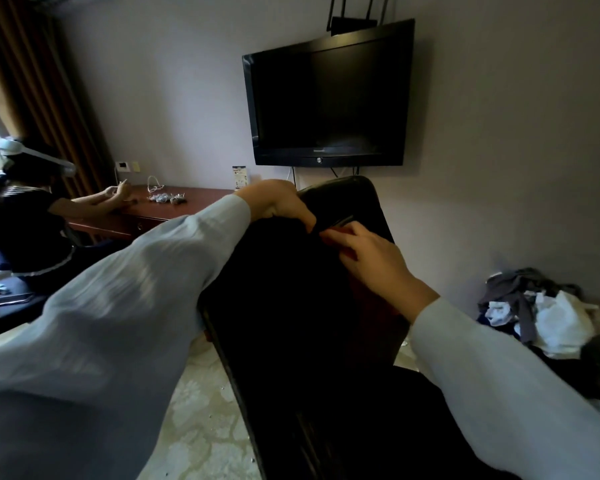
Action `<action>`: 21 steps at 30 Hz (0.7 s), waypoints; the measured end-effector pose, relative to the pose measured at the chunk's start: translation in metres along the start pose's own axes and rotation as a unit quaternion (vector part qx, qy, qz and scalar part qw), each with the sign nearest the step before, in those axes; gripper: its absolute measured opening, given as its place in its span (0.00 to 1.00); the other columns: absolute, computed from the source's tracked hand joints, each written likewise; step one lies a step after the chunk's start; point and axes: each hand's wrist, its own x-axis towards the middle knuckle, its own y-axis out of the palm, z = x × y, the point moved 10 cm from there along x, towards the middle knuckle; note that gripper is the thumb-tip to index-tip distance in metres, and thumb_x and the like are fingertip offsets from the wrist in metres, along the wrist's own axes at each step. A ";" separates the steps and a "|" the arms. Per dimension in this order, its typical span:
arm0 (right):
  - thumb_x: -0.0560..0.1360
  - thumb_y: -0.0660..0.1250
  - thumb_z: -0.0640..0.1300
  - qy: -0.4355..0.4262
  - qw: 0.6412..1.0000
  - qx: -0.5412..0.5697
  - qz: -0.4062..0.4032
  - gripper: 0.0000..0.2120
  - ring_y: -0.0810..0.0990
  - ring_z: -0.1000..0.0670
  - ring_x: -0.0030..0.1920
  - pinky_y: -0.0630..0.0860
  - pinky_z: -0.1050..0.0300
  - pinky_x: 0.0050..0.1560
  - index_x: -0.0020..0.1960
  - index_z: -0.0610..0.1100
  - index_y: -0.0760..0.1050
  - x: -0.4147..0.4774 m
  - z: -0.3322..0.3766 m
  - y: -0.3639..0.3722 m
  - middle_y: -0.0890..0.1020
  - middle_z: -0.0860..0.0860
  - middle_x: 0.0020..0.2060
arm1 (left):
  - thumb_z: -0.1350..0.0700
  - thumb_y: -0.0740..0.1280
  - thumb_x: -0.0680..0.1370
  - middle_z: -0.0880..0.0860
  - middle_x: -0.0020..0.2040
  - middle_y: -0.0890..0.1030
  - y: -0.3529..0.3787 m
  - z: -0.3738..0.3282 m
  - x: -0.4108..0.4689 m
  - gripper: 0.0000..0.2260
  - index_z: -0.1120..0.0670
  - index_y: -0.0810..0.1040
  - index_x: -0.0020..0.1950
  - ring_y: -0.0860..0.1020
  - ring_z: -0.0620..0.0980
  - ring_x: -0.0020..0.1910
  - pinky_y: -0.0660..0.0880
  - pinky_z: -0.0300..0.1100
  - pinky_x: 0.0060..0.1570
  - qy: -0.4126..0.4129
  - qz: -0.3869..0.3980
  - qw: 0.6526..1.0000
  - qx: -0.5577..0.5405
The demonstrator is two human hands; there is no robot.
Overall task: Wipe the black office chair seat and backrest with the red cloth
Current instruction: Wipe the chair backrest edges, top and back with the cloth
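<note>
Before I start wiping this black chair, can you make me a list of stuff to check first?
1. Red cloth in a hand: cannot tell. Only a dark reddish patch shows under the right hand; it is too dim to be sure.
2. Both hands at the chair: ok. The left hand and the right hand meet near the top of the backrest.
3. Backrest surface in reach: ok. It fills the middle of the view, right under the arms.
4. Seat visible: cannot tell. The lower part of the chair is too dark.
5. Room around the chair: ok. The clothes pile and the desk stand apart from it.
</note>
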 end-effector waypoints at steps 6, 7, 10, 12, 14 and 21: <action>0.78 0.60 0.42 -0.011 0.999 -0.028 0.033 0.23 0.74 0.50 0.56 0.71 0.58 0.46 0.71 0.54 0.65 0.006 0.011 -0.009 0.72 0.52 0.61 | 0.56 0.72 0.71 0.55 0.46 0.79 0.001 -0.001 -0.002 0.17 0.58 0.75 0.57 0.79 0.50 0.41 0.77 0.40 0.41 -0.004 0.000 1.000 -0.004; 0.77 0.61 0.41 -0.017 0.999 0.000 0.027 0.23 0.75 0.50 0.55 0.73 0.56 0.47 0.70 0.53 0.66 0.005 0.016 -0.011 0.72 0.52 0.60 | 0.56 0.72 0.70 0.55 0.46 0.79 -0.001 -0.001 -0.001 0.17 0.59 0.75 0.56 0.79 0.50 0.41 0.76 0.40 0.39 -0.003 -0.006 1.000 -0.004; 0.76 0.62 0.40 -0.038 0.998 0.022 0.042 0.22 0.75 0.49 0.57 0.74 0.52 0.51 0.69 0.51 0.69 0.000 0.026 -0.005 0.73 0.51 0.60 | 0.55 0.72 0.70 0.56 0.47 0.80 -0.004 0.000 0.000 0.17 0.59 0.76 0.56 0.79 0.51 0.41 0.76 0.41 0.41 0.000 -0.015 1.000 0.007; 0.77 0.63 0.39 -0.035 0.998 0.032 0.038 0.23 0.74 0.48 0.58 0.74 0.50 0.53 0.70 0.51 0.68 -0.002 0.023 0.000 0.73 0.51 0.62 | 0.56 0.72 0.70 0.57 0.48 0.80 -0.001 0.001 0.000 0.17 0.58 0.75 0.56 0.79 0.52 0.43 0.77 0.43 0.45 -0.005 -0.003 1.000 -0.001; 0.77 0.63 0.39 -0.036 0.999 0.027 0.026 0.24 0.74 0.47 0.58 0.75 0.48 0.53 0.71 0.51 0.67 -0.004 0.020 0.001 0.72 0.50 0.63 | 0.57 0.72 0.71 0.57 0.48 0.80 0.000 0.001 0.001 0.16 0.58 0.74 0.56 0.79 0.52 0.43 0.77 0.44 0.47 -0.006 0.005 1.000 -0.007; 0.73 0.57 0.47 -0.104 0.985 -0.136 -0.001 0.23 0.78 0.41 0.43 0.67 0.58 0.31 0.67 0.52 0.72 -0.007 0.024 -0.003 0.78 0.43 0.54 | 0.56 0.72 0.70 0.57 0.49 0.80 -0.001 0.001 0.003 0.15 0.57 0.75 0.54 0.79 0.52 0.44 0.78 0.45 0.48 -0.004 0.008 1.000 -0.008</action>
